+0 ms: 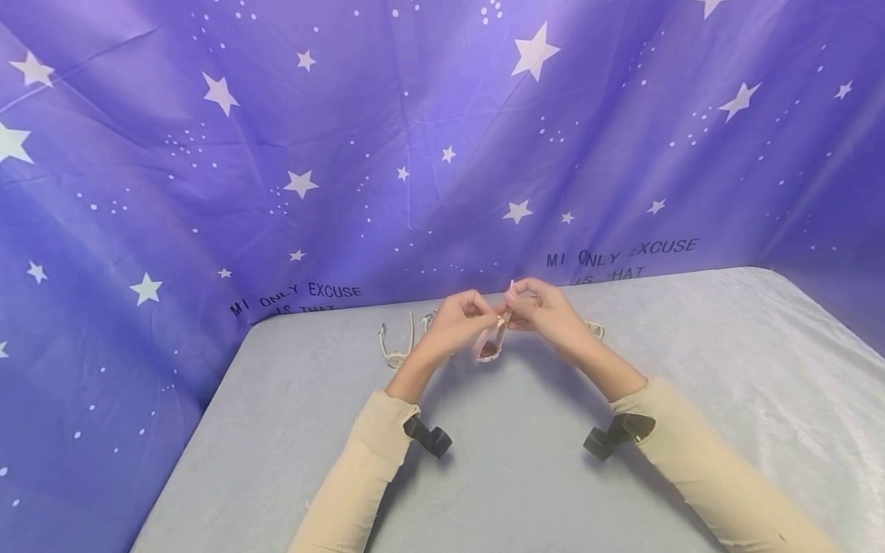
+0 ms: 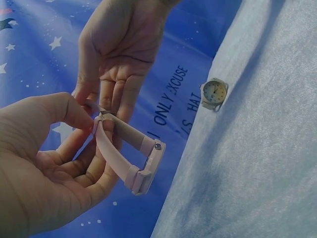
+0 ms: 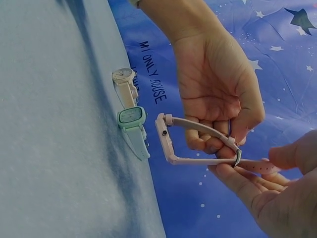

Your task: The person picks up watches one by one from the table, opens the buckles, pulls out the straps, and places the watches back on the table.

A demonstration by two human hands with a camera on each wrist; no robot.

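Note:
A pink wristwatch [image 1: 489,351] with a rectangular case hangs between both hands over the far part of the table, its strap looped through the buckle [image 3: 238,157]. My left hand [image 1: 458,329] pinches the strap beside the buckle between thumb and finger. With thumb and fingers, my right hand [image 1: 549,313] pinches the strap's holed tail end [image 3: 260,166] just past the buckle. In the left wrist view the case [image 2: 149,171] dangles below the fingers, its dial facing away.
On the grey cloth-covered table [image 1: 512,476], a cream watch [image 1: 396,359] stands left of the hands, next to a mint-green watch [image 3: 132,119] partly hidden in the head view. Another watch [image 2: 214,93] lies behind my right hand. A purple starry curtain [image 1: 415,115] hangs behind the table.

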